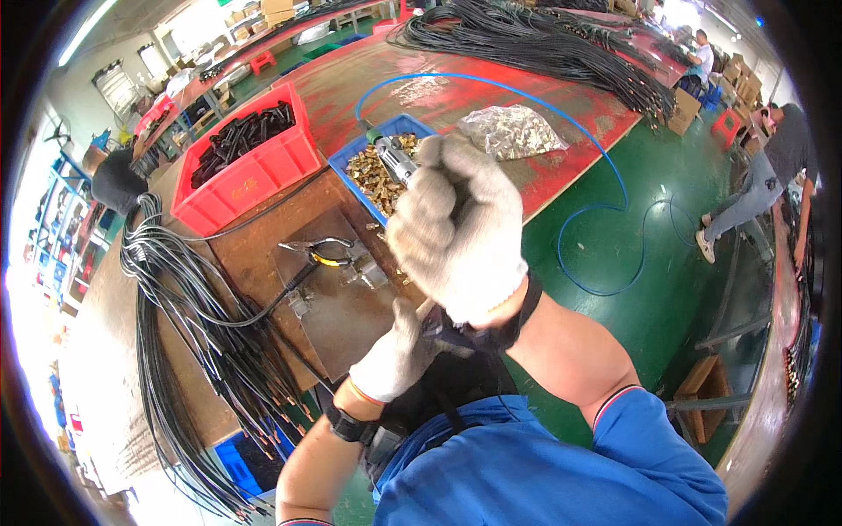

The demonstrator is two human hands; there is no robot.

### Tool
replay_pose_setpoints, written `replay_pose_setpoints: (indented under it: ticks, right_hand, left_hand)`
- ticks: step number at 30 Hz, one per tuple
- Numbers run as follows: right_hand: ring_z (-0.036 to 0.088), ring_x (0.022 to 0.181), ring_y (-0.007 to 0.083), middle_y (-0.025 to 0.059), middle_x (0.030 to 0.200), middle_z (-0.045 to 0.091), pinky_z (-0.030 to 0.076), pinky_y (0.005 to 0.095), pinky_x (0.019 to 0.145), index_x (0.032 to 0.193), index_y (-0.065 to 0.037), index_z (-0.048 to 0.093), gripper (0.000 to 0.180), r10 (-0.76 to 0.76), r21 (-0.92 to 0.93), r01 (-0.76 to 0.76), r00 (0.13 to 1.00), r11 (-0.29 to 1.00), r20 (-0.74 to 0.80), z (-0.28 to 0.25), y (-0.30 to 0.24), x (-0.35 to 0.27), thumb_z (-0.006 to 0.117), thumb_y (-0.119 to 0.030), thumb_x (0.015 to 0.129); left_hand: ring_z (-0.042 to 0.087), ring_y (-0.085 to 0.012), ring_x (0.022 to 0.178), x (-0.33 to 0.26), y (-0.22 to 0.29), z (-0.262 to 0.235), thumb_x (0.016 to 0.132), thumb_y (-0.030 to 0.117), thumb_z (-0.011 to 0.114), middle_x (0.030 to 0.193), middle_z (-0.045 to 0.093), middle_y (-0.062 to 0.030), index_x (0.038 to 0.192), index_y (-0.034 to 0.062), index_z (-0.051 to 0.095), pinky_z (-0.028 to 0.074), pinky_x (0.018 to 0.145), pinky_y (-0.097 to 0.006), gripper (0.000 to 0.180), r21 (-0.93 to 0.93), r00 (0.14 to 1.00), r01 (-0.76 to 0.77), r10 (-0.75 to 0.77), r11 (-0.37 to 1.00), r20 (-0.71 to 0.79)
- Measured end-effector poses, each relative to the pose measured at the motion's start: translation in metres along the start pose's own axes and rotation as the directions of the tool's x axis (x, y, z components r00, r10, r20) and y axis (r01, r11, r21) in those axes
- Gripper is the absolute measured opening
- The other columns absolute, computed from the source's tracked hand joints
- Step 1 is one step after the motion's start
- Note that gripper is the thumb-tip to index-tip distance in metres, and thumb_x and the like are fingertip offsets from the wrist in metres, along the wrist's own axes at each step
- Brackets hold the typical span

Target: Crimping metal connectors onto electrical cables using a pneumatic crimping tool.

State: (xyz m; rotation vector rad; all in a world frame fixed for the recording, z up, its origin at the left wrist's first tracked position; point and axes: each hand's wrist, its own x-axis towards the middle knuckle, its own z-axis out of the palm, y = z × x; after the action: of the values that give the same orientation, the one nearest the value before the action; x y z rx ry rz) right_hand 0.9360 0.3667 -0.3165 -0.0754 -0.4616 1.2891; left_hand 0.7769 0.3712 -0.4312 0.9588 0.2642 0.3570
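My right hand (460, 232), in a whitish work glove, is raised over the bench with its fingers curled in. Nothing shows in its grip. A black strap (522, 320) goes round my right wrist. My left hand (390, 355), gloved too, pinches at the dark strap material under that wrist; its fingertips are partly hidden. Just behind my right hand, a silver air tool (396, 159) on a blue hose (491, 81) lies over a blue tray (340, 167) of small brass-coloured parts. Yellow-and-black pliers (324, 254) rest on a metal plate (338, 320) nearer me.
A red bin (197, 215) of black pieces stands at the left. A bundle of black cables (175, 289) hangs over the bench's left side. A clear bag of pale parts (511, 131) lies beyond the tray. More cables (526, 44) cover the far end. Other people work at both sides.
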Motion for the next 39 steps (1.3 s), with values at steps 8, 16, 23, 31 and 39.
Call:
replay_pose_setpoints:
  ticks: [8,16,23,31,39]
  right_hand:
    - [0.048,0.050,0.0106,-0.0063,0.066,0.057,0.036,0.0274,0.048,0.095,-0.017,0.067,0.016,-0.097,-0.114,0.057,0.916,0.992,-0.390,-0.043,0.012,0.022,0.065,-0.028,0.105]
    - [0.073,0.075,0.0317,0.0132,0.083,0.073,0.058,0.0453,0.069,0.097,-0.013,0.071,0.012,-0.125,-0.742,0.421,0.823,-0.522,0.554,-0.060,0.029,0.029,0.067,-0.023,0.102]
    - [0.073,0.076,0.0342,0.0097,0.084,0.072,0.059,0.0473,0.069,0.102,-0.013,0.069,0.011,-0.113,-0.710,0.467,0.789,-0.527,0.604,-0.059,0.029,0.040,0.067,-0.024,0.102]
    - [0.077,0.088,0.0335,0.0102,0.099,0.077,0.063,0.0430,0.076,0.108,-0.011,0.074,0.015,0.243,-0.849,0.509,0.849,-0.140,0.469,-0.015,0.034,-0.015,0.075,-0.023,0.098]
    - [0.073,0.074,0.0324,0.0151,0.081,0.072,0.056,0.0439,0.066,0.093,-0.010,0.074,0.012,0.471,-0.837,0.301,0.717,0.457,0.514,0.023,0.048,-0.072,0.074,-0.022,0.094]
  left_hand:
    - [0.069,-0.0163,0.101,0.001,-0.020,0.026,0.095,0.026,0.086,0.116,0.073,-0.0051,0.138,0.0005,0.063,0.058,0.090,-0.036,0.055,-0.129,0.981,-0.145,0.126,0.981,-0.145]
    - [0.072,-0.0162,0.092,-0.007,-0.008,0.062,0.108,0.017,0.069,0.109,0.075,-0.0082,0.130,-0.0032,0.067,0.063,0.084,-0.034,0.030,0.080,0.900,-0.051,0.080,0.996,-0.428]
    - [0.064,-0.0080,0.095,0.001,-0.039,0.053,0.107,0.022,0.075,0.109,0.072,-0.0024,0.129,-0.0029,0.066,0.054,0.086,-0.025,0.035,0.030,0.883,-0.100,0.103,0.995,-0.459]
    - [0.066,-0.0231,0.130,-0.047,-0.095,-0.073,0.108,0.033,0.071,0.137,0.071,-0.0099,0.146,0.0065,0.063,0.053,0.115,-0.044,0.047,-0.022,0.989,-0.061,0.057,0.998,-0.133]
    - [0.069,-0.0349,0.126,-0.057,0.019,-0.027,0.099,0.019,0.075,0.127,0.077,-0.0177,0.122,0.0003,0.078,0.054,0.108,-0.048,0.030,0.279,0.955,-0.294,0.274,0.914,0.112]
